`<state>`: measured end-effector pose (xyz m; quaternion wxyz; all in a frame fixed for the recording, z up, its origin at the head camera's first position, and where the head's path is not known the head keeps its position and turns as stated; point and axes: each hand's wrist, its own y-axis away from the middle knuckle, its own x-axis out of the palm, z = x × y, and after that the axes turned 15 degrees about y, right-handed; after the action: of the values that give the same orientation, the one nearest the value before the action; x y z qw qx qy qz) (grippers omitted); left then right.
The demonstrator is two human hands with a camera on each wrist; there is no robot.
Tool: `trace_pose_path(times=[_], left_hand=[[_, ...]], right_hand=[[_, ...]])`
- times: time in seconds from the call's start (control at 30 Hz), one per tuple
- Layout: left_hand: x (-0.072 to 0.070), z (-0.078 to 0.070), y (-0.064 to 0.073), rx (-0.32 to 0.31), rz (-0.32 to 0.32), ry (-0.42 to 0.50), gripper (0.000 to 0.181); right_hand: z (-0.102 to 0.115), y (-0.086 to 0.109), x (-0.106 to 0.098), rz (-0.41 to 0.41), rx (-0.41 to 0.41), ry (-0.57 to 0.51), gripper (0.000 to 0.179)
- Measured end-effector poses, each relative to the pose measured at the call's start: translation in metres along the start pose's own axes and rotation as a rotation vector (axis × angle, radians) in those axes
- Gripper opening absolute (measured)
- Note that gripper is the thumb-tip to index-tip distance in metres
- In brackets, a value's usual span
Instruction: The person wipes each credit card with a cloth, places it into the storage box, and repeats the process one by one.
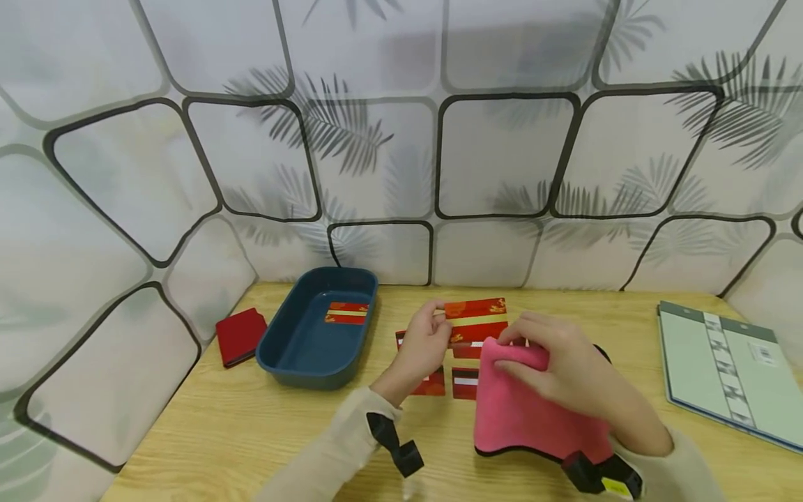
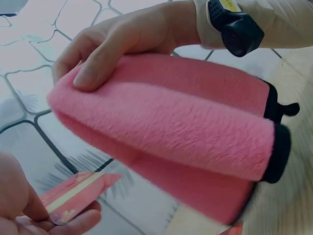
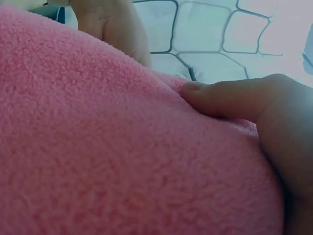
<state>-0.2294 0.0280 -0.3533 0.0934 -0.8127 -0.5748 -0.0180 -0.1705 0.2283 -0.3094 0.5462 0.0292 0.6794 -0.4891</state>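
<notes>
My left hand [image 1: 428, 341] pinches a red card [image 1: 475, 321] with a gold stripe by its left end, above the table; the left wrist view shows the thumb on top of the card [image 2: 73, 193]. My right hand [image 1: 567, 355] grips a pink cloth [image 1: 527, 411] with dark edging, thumb on the near face. The cloth hangs in a fold from the fingers, just right of the held card. It fills most of the right wrist view. Several red cards [image 1: 465, 383] lie on the table below, partly hidden by the left hand and the cloth.
A blue tray [image 1: 314, 380] stands at the back left with one red card [image 1: 347, 313] in it. Left of the tray lies a dark red wallet-like case [image 1: 241, 337]. A pale green notebook [image 1: 696, 376] lies far right. A patterned wall [image 1: 502, 160] closes off the table's back.
</notes>
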Motion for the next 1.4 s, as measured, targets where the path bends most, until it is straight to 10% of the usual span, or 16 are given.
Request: trace_pose_path(times=[0.5, 0.8, 0.97, 1.4], left_hand=[[0.01, -0.007, 0.012, -0.039, 0.224, 0.069, 0.024], [0.009, -0.008, 0.015, -0.052, 0.436, 0.131, 0.026], [0.009, -0.006, 0.015, -0.058, 0.457, 0.17, 0.025], [0.014, -0.002, 0.017, -0.035, 0.397, 0.126, 0.022]], right_hand=[[0.002, -0.001, 0.013, -0.02, -0.061, -0.078, 0.025], [0.002, 0.001, 0.018, -0.105, 0.05, 0.221, 0.018], [0.005, 0.001, 0.021, -0.168, 0.056, 0.33, 0.047], [0.005, 0.001, 0.018, -0.088, 0.189, 0.34, 0.03]])
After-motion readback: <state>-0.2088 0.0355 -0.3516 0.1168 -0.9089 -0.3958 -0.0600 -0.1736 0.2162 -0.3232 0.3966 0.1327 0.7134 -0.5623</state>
